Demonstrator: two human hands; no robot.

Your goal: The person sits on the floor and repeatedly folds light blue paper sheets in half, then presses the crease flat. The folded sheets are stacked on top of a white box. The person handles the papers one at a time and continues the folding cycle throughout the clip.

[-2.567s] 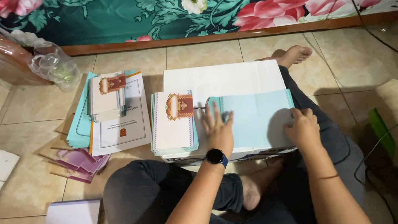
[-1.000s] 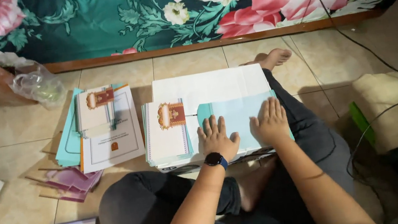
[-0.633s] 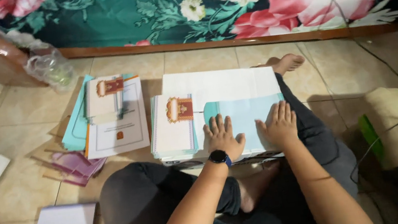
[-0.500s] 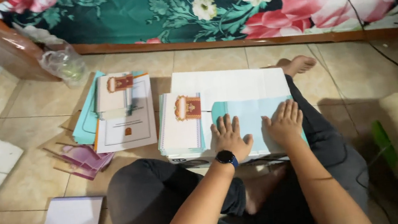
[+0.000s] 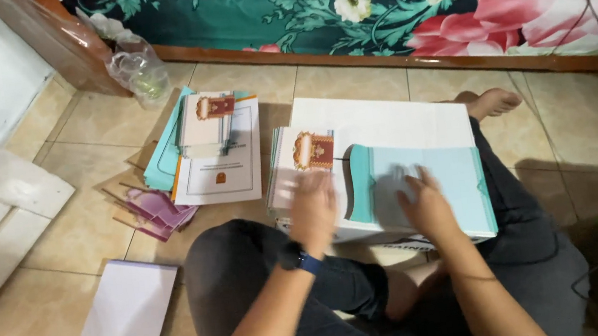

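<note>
- left hand (image 5: 313,208) lay flat, released, on the white card stack (image 5: 299,168), atop the white box (image 5: 385,123).
- right hand (image 5: 425,202) pressed flat, released, on the light-blue sheet (image 5: 452,179) beside it.

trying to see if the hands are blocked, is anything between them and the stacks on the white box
Nothing visible. The left hand already lies on the card stack, and the right hand lies on the teal sheet, both on the white box. Both hands are motion-blurred, so exact finger contact is unclear.
</note>
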